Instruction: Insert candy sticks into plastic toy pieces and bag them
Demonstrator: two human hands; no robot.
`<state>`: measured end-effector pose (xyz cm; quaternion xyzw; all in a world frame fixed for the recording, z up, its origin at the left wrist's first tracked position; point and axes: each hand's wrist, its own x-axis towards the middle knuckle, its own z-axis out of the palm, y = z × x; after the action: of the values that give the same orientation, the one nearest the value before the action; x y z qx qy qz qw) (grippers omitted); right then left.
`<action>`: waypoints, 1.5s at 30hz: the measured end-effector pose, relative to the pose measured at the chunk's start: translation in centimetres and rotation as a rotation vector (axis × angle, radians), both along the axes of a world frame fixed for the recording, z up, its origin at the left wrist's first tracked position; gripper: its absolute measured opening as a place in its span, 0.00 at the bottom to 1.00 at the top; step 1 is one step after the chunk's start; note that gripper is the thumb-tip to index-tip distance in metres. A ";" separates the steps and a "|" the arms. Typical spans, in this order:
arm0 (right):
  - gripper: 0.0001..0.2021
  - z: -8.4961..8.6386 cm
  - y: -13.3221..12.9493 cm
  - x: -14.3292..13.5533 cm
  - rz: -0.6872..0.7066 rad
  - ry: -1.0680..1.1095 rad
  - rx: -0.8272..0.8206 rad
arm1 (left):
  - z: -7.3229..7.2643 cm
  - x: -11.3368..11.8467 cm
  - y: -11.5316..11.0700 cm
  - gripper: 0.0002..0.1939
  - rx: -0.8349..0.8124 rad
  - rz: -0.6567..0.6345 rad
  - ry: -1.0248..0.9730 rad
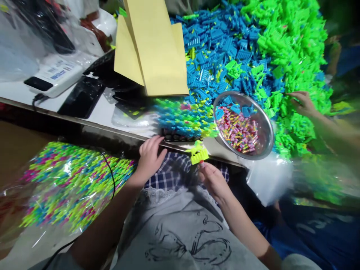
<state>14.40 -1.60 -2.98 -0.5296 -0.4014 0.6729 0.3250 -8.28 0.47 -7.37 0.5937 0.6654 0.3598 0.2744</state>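
Between the fingertips of my right hand (213, 179) is a yellow-green toothed plastic piece (199, 155), gripped at its small pink end. My left hand (151, 155) is near the table's front edge, thumb apart from the fingers, with nothing visible in it. Just beyond both hands stand rows of blue, green and yellow pieces (182, 118) in a dark holder. A metal bowl (270, 140) on the right contains small pink and yellow tubes (237, 127) and a few blue pieces.
Large heaps of blue pieces (222, 41) and green pieces (292, 48) lie behind. Another person's hand (303, 103) touches the green heap. Yellow card (160, 52), a black phone (82, 97) and a white device (54, 77) lie left. A filled plastic bag (70, 183) sits lower left.
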 end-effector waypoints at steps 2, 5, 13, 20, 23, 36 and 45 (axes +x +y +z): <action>0.18 0.0 -0.7 -1.3 -0.050 0.127 -0.062 | -1.9 0.0 0.0 0.23 0.071 -0.039 0.179; 0.15 0.3 -0.8 -2.8 -0.050 0.119 -0.032 | -3.6 0.6 -0.4 0.22 0.112 -0.018 0.204; 0.07 -3.3 2.5 -6.6 -0.233 -0.587 0.687 | -6.3 2.7 -2.2 0.25 0.067 0.009 0.135; 0.06 -6.6 2.9 -8.9 -0.392 -0.751 1.058 | -9.1 3.4 -2.0 0.23 0.248 0.116 0.206; 0.06 -7.6 3.0 -9.2 -0.343 -0.769 1.150 | -9.7 3.4 -2.0 0.23 0.302 0.134 0.234; 0.17 -8.5 3.6 -9.6 -0.204 -0.992 1.089 | -9.7 3.1 -1.7 0.21 0.340 0.120 0.243; 0.14 -8.3 4.0 -10.5 -0.116 -1.008 0.905 | -11.0 2.6 -1.5 0.21 0.349 0.069 0.258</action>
<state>3.95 2.37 -11.26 -0.6110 -0.7167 0.0912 0.3236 -5.67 -1.01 -18.37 0.6503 0.6425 0.3996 0.0675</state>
